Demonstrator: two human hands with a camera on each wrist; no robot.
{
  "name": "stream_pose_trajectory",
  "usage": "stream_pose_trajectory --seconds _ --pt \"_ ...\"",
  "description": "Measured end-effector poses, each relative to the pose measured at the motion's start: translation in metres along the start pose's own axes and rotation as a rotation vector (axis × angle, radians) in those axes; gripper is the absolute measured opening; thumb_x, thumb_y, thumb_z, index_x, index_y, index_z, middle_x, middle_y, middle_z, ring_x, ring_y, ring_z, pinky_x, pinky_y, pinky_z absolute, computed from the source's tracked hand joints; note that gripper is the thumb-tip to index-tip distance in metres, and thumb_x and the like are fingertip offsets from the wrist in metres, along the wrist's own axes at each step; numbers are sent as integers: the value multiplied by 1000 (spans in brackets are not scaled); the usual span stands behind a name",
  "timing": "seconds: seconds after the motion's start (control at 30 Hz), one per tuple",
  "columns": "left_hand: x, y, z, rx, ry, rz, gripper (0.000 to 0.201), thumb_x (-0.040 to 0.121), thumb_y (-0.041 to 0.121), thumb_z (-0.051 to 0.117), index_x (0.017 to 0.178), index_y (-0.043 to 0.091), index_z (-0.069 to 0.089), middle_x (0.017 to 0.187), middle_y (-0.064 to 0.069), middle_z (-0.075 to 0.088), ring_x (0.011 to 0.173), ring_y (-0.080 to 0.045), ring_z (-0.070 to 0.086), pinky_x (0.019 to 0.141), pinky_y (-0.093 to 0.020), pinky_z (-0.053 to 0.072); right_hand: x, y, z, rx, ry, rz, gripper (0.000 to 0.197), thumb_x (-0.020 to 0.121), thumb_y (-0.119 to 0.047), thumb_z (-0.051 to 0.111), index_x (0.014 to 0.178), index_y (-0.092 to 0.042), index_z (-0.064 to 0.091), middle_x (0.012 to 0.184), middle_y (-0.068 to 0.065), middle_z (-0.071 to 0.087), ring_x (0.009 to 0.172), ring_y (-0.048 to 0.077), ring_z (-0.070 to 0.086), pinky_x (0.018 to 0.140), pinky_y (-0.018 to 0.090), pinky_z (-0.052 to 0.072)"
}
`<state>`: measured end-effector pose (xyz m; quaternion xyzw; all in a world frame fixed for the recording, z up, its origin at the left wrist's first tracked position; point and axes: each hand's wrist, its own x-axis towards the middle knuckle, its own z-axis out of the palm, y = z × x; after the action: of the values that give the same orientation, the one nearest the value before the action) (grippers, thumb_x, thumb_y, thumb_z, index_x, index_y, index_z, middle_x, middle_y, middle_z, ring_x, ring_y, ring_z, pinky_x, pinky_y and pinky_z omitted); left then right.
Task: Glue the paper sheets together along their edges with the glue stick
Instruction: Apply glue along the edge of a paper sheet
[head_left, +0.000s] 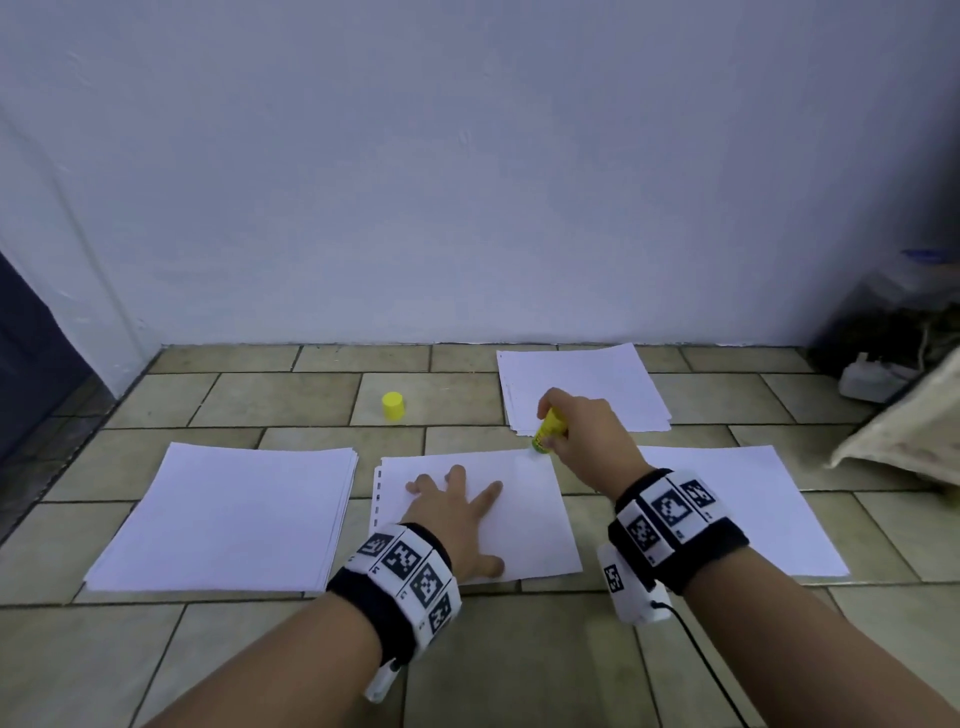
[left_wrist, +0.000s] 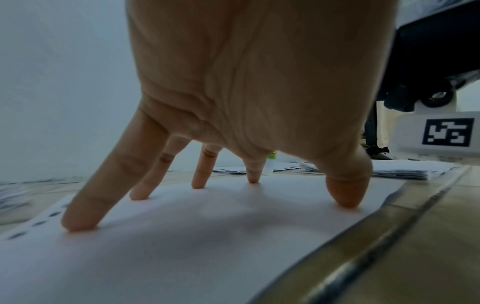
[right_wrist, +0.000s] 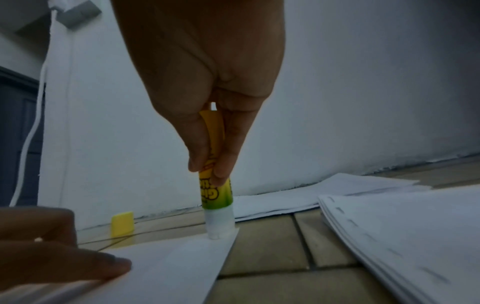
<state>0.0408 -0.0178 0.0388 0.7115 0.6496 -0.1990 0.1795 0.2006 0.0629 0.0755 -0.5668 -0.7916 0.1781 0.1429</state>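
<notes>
Left stack (head_left: 234, 514): we see white sheets piled on the tiled floor (head_left: 260, 675).
Cap (head_left: 393, 405): yellow, upright on the tiles, apart from the papers.
Left hand (head_left: 457, 512): our fingers (left_wrist: 83, 211) spread straight, pressing the middle sheet (head_left: 535, 525) flat.
Right hand (head_left: 587, 436): we pinch the glue stick (right_wrist: 215, 191), its tip touching the sheet's far right corner.
Far stack (head_left: 582, 384): lies beyond the hand.
Right stack (head_left: 753, 509): lies just beside the sheet.

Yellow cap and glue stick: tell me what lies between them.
Only bare floor tile lies between the yellow cap and the glue stick, seen in the head view.
</notes>
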Motion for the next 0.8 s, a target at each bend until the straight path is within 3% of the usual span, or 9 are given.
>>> stream_pose_trajectory --seconds 0.1,0.23,0.33,0.4,0.47,0.53,0.63,0.73,0.8 --pt "0 -2 2 2 16 2 91 84 67 51 152 36 -1 153 -11 4 136 -47 13 101 -43 41 -5 -3 -8 24 -69 3 22 86 -5 61 107 -12 57 82 0 56 79 20 53 64 26 43" --pt "-1 -5 2 2 39 16 91 84 68 51 152 35 2 152 -11 6 135 -45 16 101 -42 41 -25 -7 -16 -2 -190 3 22 84 -8 65 94 -24 53 89 4 55 74 23 59 60 30 51" --pt "0 -6 2 -1 45 21 89 84 67 52 152 34 4 151 -11 8 134 -46 18 99 -43 42 -44 -9 -18 -74 -230 -36 22 85 -14 66 101 -23 56 87 -2 49 72 14 50 54 18 38" --pt "-1 -6 2 -8 42 16 84 86 63 53 151 33 8 150 -12 10 133 -45 19 98 -43 43 -55 -8 -19 -103 -240 -73 22 86 -13 65 105 -22 57 77 -11 45 67 3 43 52 14 31" --pt "-1 -8 0 -6 40 8 73 92 52 51 150 32 12 148 -12 15 132 -44 22 95 -41 45 -64 -8 -19 -123 -244 -95 22 86 -12 63 106 -21 57 70 -16 43 65 3 42 51 13 28" --pt "-3 -12 -4 10 38 20 59 99 32 46 150 31 16 148 -11 18 131 -41 25 95 -40 46 -70 -9 -19 -130 -263 -105 23 86 -12 64 107 -21 57 73 -11 46 68 7 47 51 13 29" --pt "-9 -21 -10 65 17 72 64 97 7 34 152 32 14 151 -9 16 134 -36 23 97 -39 45 -73 -11 -26 -119 -316 -91 24 83 -14 68 104 -22 59 75 -11 44 77 14 50 53 13 30" --pt "-15 -30 -13 105 -3 89 66 97 8 36 153 32 10 151 -9 15 134 -35 25 99 -40 42 -68 -8 -42 -33 -323 -47 26 76 -12 73 90 -27 58 85 -4 52 77 17 55 59 22 47" --pt "-17 -35 -12 94 -19 71 70 95 17 50 152 31 12 149 -12 18 132 -35 31 100 -40 42 -63 -5 -54 66 -253 -28 29 73 -8 76 83 -28 58 87 3 61 71 20 64 62 33 56"
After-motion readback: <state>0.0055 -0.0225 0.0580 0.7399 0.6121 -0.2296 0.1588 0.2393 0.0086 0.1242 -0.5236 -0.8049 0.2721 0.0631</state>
